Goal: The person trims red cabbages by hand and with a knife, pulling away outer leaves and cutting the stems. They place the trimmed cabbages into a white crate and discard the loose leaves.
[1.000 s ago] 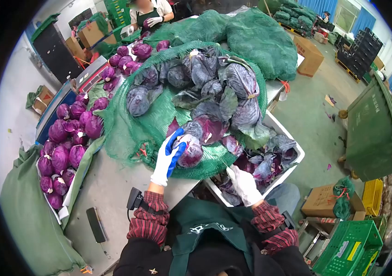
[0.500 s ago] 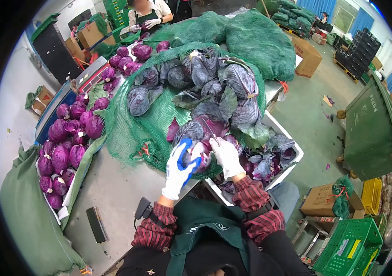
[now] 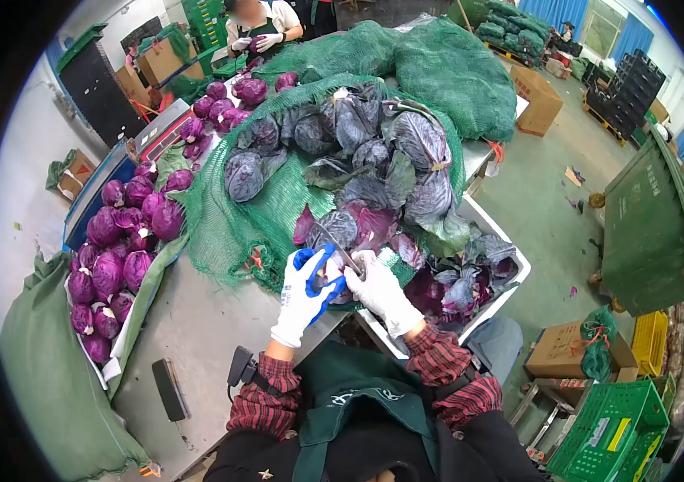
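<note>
My left hand (image 3: pixel 304 291), in a white glove with blue grip coating, curls its fingers around a red cabbage (image 3: pixel 326 274), mostly hidden by the hand. Close beside it, my white-gloved right hand (image 3: pixel 377 294) is closed on a knife (image 3: pixel 332 240); the thin dark blade points up and left over the cabbage, its handle inside my fist. Just beyond both hands, several cabbages with dark outer leaves (image 3: pixel 418 140) lie on an open green mesh sack (image 3: pixel 217 213). Loose purple leaves (image 3: pixel 374 227) are right behind my fingers.
Trimmed purple cabbages (image 3: pixel 109 273) fill a cloth-lined container at left. A white bin (image 3: pixel 521 269) of leaves stands by my right arm. A phone-like dark object (image 3: pixel 169 390) lies on the metal table (image 3: pixel 221 321). A co-worker (image 3: pixel 265 28) handles a cabbage across the table.
My right hand has moved left and down, and the knife blade now shows plainly above the cabbage. My left hand has shifted slightly left and down.
</note>
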Demonstrator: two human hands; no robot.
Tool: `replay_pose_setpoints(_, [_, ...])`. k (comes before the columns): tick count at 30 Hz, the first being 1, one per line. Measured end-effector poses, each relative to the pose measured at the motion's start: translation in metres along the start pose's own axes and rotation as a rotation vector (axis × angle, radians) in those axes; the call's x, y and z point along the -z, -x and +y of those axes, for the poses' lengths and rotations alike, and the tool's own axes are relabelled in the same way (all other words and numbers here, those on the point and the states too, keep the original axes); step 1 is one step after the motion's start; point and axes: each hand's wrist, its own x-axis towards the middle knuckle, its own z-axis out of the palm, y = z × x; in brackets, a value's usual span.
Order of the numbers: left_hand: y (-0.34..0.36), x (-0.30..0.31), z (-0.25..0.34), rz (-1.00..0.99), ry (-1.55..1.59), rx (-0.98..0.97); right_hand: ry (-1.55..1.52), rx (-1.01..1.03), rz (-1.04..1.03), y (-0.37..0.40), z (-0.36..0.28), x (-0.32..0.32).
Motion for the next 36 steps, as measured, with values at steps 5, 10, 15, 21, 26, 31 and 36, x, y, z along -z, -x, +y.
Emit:
replay_pose_setpoints(5, [0.005,0.004,-0.013,-0.033,0.158,-0.033,0.296,0.185,0.178,-0.018,0.034,0.009])
replay_pose_setpoints(10, [0.007,0.001,-0.029,-0.022,0.383,0.125,0.446,0.102,0.361,-0.035,0.099,0.012])
replay_pose_setpoints(15, [-0.004,-0.008,-0.037,0.137,0.479,0.471,0.012,-0.013,0.121,0.014,0.015,0.001])
replay_pose_setpoints(21, [-0.019,-0.026,-0.012,0.202,-0.116,-0.140,-0.358,-0.092,0.025,0.008,0.002,0.004])
replay_pose_setpoints(26, [-0.039,-0.022,-0.013,0.151,0.058,-0.009,0.255,0.210,0.185,0.029,0.048,0.015])
replay_pose_setpoints(31, [-0.038,-0.029,-0.012,0.185,0.015,0.010,0.177,0.166,0.148,0.054,0.039,0.014])
replay_pose_setpoints(36, [-0.039,-0.030,-0.008,0.204,-0.023,0.022,0.392,0.211,0.234,0.051,0.039,0.001])
